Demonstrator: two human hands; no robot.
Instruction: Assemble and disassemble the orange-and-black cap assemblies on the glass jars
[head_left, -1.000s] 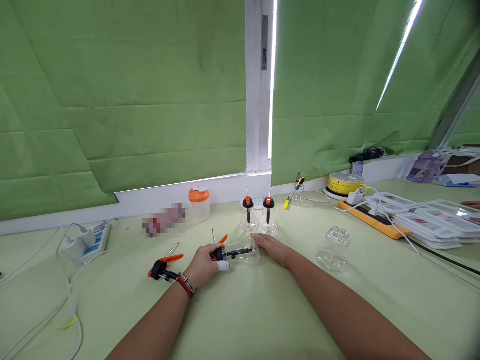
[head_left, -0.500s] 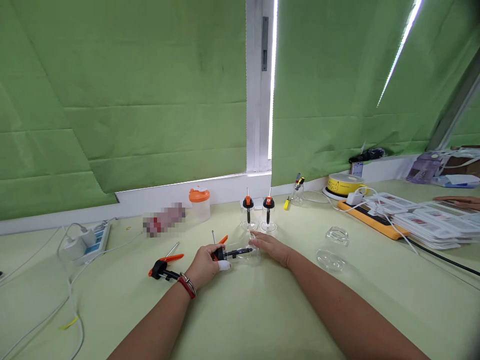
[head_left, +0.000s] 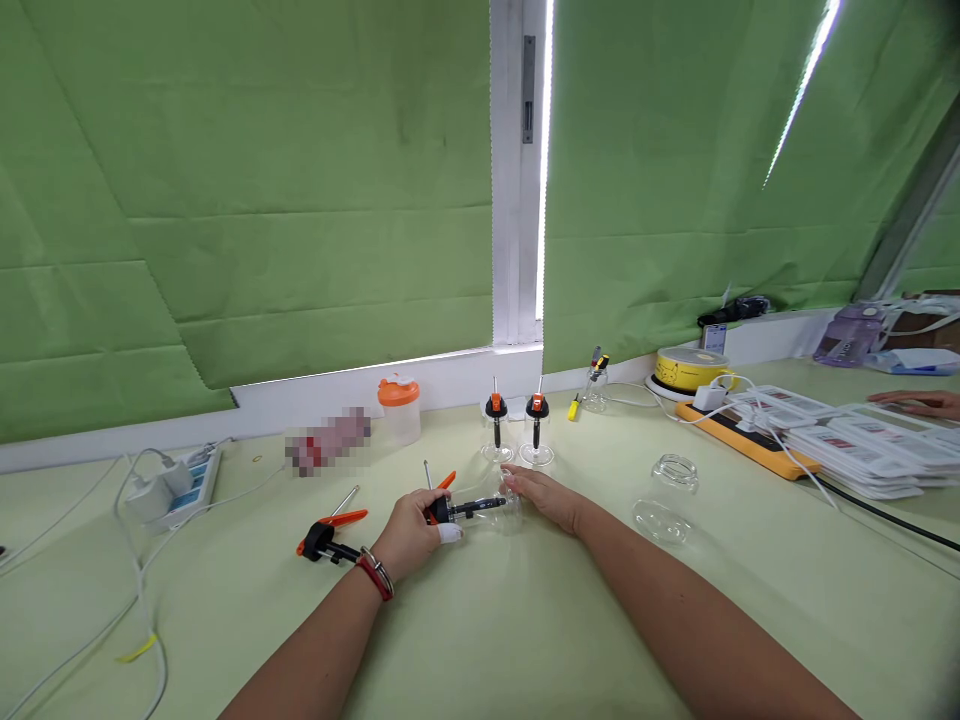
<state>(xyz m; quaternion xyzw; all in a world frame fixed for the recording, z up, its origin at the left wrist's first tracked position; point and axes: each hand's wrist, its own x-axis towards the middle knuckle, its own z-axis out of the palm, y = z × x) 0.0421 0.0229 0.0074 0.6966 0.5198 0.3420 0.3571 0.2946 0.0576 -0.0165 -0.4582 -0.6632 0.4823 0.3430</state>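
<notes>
My left hand (head_left: 412, 532), with white tape on its thumb, grips a black-and-orange pump top (head_left: 441, 510) with a thin metal spout. Its black tube reaches into a clear bottle (head_left: 487, 520) lying on its side. At the bottle's base, my right hand (head_left: 546, 497) holds it with bent fingers; some fingertips are hidden. Left of my left hand lies a loose pump top (head_left: 319, 541) with an orange lever, partly covered by my wrist. Behind my hands, two clear bottles stand upright, topped by a left pump top (head_left: 496, 404) and a right pump top (head_left: 537, 404).
An empty-looking clear bottle (head_left: 673, 475) stands on the right. Further back are an orange-lidded cup (head_left: 400, 410), screwdrivers (head_left: 598, 365) in a jar and a yellow round container (head_left: 686, 368). Power strips (head_left: 750, 442), cables and stacked cards (head_left: 874, 455) lie around. Another person's hand (head_left: 919, 402) rests far right.
Almost nothing differs. Both my hands keep their hold on the bottle and pump top, with only a very slight shift. The other person's hand has moved a little.
</notes>
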